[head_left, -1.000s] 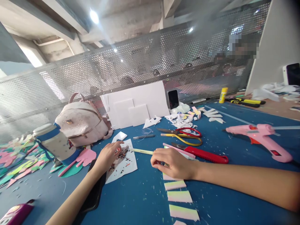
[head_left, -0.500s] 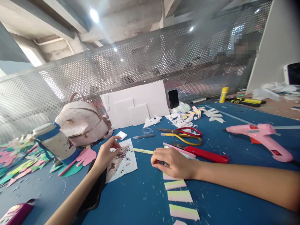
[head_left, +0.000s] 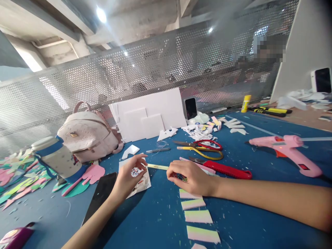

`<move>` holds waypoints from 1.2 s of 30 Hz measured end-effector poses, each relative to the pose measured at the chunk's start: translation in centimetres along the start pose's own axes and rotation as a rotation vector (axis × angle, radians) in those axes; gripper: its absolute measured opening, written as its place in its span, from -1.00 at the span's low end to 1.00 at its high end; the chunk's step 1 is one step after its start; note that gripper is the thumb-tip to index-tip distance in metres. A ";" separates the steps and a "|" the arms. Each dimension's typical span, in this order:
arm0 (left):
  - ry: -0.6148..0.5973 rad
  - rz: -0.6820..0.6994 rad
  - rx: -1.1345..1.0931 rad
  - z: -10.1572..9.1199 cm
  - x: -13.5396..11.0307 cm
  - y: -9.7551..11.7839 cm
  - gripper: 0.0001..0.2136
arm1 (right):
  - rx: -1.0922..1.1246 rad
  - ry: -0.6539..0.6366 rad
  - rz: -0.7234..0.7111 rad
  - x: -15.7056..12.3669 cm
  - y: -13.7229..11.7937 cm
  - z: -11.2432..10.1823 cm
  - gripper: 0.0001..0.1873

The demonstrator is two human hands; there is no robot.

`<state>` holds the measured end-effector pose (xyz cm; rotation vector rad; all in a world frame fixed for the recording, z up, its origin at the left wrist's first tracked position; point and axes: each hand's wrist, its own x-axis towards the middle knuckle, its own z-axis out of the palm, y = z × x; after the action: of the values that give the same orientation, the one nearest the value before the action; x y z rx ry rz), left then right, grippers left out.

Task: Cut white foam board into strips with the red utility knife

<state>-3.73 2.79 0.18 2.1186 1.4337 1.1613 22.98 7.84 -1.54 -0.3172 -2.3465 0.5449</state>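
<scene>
My left grip hung parted; couldn't tell what, if anything, my right grip held. The pale-yellow stick sat between them, centre frame: probably light, stiffish, best pinched mid-length.

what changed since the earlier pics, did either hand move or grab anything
The left hand has moved to the right, farther over the white paper, and more of the black slab shows. Whether it took hold of anything can't be made out. The right hand stayed curled beside the pale yellow stick; the cut strips and red cutter stayed put.
</scene>
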 end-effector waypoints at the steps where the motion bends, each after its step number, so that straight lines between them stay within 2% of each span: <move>1: -0.009 0.011 -0.018 0.3 -0.2 0.3 -0.62 | -0.002 0.003 0.004 0.0 0.0 0.0 -0.92; 9: -0.073 0.057 -0.048 1.8 -1.1 2.3 -0.61 | -0.026 0.029 -0.003 0.0 -0.1 0.0 -0.94; 21: -0.119 0.106 -0.088 3.0 -1.8 3.6 -0.63 | -0.085 -0.028 -0.043 0.0 0.0 0.2 -0.95; 36: -0.082 0.111 -0.075 3.1 -2.1 3.8 -0.62 | -0.101 -0.016 -0.056 0.1 0.2 0.4 -0.87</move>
<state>0.67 -0.24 -0.15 2.1910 1.2323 1.1345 22.66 7.88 -1.87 -0.2930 -2.3956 0.4037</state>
